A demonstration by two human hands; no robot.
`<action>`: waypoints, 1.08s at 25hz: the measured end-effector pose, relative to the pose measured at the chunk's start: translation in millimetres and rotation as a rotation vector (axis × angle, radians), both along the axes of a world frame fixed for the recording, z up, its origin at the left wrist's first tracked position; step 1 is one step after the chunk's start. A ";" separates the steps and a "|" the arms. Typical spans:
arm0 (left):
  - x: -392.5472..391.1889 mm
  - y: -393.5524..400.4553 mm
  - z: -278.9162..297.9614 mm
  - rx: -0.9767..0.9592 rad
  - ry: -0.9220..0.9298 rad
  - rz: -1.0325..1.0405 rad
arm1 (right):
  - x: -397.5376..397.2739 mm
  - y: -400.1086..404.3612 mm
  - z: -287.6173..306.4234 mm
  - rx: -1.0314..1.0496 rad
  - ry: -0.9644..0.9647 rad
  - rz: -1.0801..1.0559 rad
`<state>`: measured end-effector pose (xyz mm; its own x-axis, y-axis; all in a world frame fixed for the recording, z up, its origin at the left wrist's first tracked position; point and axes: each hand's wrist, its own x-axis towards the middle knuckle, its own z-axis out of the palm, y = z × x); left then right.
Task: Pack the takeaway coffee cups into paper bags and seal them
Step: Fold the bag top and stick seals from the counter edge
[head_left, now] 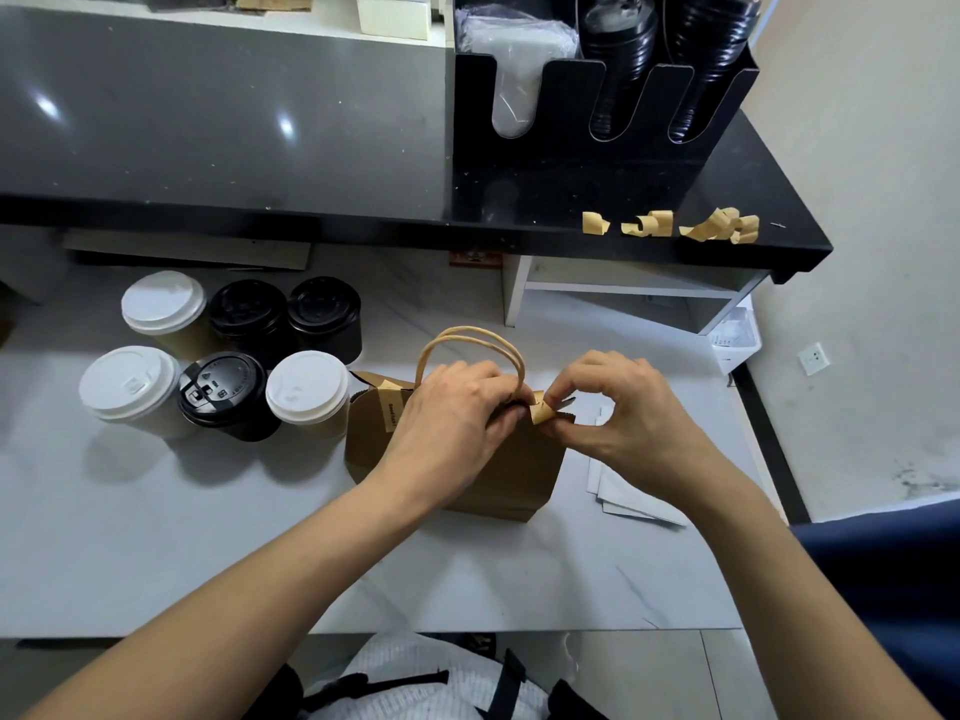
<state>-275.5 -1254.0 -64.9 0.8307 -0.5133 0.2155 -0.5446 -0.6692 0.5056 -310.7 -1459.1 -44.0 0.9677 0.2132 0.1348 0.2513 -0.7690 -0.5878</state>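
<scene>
Atop the paper bag [498, 475], right hand [618, 407] pinched the sticker [543, 410] beside the left hand [457, 413], gripping the mouth shut.

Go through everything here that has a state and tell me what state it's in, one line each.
Paper bag: upright, top pressed closed.
Left hand: holds the bag top together.
Right hand: pinches a sticker strip at the bag's rim.
Sticker on the bag's left end: already stuck.
Six cups: lidded, upright, unpacked.
Spare strips: curled, loose on the black counter.
</scene>
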 end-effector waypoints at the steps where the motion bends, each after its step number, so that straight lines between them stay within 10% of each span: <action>1: 0.0 0.2 0.5 0.000 0.002 0.005 | -2.4 0.3 -4.6 -0.017 -0.045 0.000; 13: 0.6 1.3 3.3 0.014 0.019 -0.003 | -15.1 4.5 -37.4 -0.021 -0.301 -0.108; 27: 2.0 -2.5 6.0 0.027 0.022 0.005 | -28.0 4.6 -47.7 -0.036 -0.159 -0.104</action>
<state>-273.5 -1256.6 -59.0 0.8376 -0.5147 0.1829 -0.5301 -0.6852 0.4994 -338.7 -1454.5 -91.7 0.9519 0.1203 0.2819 0.2567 -0.8157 -0.5184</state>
